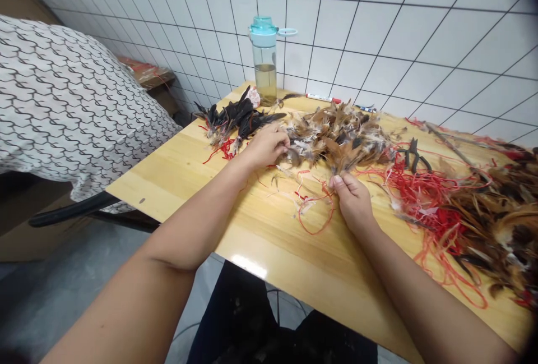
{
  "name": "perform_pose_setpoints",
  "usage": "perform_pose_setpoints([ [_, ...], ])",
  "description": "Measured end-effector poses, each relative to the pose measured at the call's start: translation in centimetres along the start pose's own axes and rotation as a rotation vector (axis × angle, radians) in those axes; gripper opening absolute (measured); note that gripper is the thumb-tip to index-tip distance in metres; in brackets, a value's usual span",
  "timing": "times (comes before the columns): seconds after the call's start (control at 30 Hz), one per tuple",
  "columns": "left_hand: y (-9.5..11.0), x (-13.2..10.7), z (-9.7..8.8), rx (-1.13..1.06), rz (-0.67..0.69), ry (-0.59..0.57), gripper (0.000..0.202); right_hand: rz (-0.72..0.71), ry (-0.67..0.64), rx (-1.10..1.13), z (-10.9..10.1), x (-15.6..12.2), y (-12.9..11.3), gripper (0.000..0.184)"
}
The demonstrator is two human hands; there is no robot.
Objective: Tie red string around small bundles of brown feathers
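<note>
My right hand (352, 198) pinches the base of a small bunch of brown feathers (343, 155), which fans out away from me. My left hand (271, 144) is at the near left edge of a pile of brown and grey feathers (309, 128). Its fingers are curled together, and what they hold, if anything, cannot be made out. Between the hands a thin red string (313, 233) loops over the wooden table (269, 240), among small scraps of down. Bundles of black feathers (239, 117) tied with red string lie beyond my left hand.
A water bottle (264, 67) stands by the tiled wall, near a red-capped marker (323, 98). To the right are pliers (414, 156), a tangle of red string (432, 201) and a large brown feather heap (513, 224). A patterned cloth (75, 95) covers something at the left.
</note>
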State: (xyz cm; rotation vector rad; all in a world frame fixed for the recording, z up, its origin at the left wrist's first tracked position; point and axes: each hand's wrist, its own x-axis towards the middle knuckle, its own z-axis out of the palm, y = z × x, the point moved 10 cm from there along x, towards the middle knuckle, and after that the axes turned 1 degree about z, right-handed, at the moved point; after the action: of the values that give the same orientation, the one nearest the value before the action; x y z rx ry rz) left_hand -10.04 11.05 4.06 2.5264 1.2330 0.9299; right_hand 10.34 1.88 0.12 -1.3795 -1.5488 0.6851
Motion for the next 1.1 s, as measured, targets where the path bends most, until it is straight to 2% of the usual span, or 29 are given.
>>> perform_pose_setpoints([
  [0.1, 0.1, 0.1, -1.1, -0.192, -0.119, 0.062, 0.006, -0.002, -0.002, -0.011, 0.0, 0.0, 0.0, 0.032],
  [0.17, 0.1, -0.1, -0.7, -0.39, -0.208, 0.055, 0.007, 0.002, -0.005, -0.01, 0.0, 0.0, -0.1, 0.033],
  [0.33, 1.3, -1.1, 2.9, -0.804, -0.388, -0.086, 0.021, 0.03, 0.004, 0.01, -0.1, 0.0, 0.0, 0.034],
  [0.47, 3.0, -1.8, 5.1, -1.035, -0.427, -0.167, 0.03, 0.038, 0.001, 0.013, 0.0, 0.0, 0.2, 0.034],
  [0.8, 6.9, -2.8, 7.3, -1.259, -0.427, -0.293, 0.032, -0.022, -0.041, -0.049, 0.9, 0.1, 0.0, 0.031],
  [0.97, 7.2, -2.8, 7.6, -1.225, -0.442, -0.266, 0.028, -0.062, -0.074, -0.089, 1.6, 0.1, 0.2, 0.028],
  [1.1, 7.6, -2.4, 7.4, -1.167, -0.362, -0.276, 0.02, -0.066, -0.109, -0.059, 1.9, 0.2, 0.2, 0.028],
])
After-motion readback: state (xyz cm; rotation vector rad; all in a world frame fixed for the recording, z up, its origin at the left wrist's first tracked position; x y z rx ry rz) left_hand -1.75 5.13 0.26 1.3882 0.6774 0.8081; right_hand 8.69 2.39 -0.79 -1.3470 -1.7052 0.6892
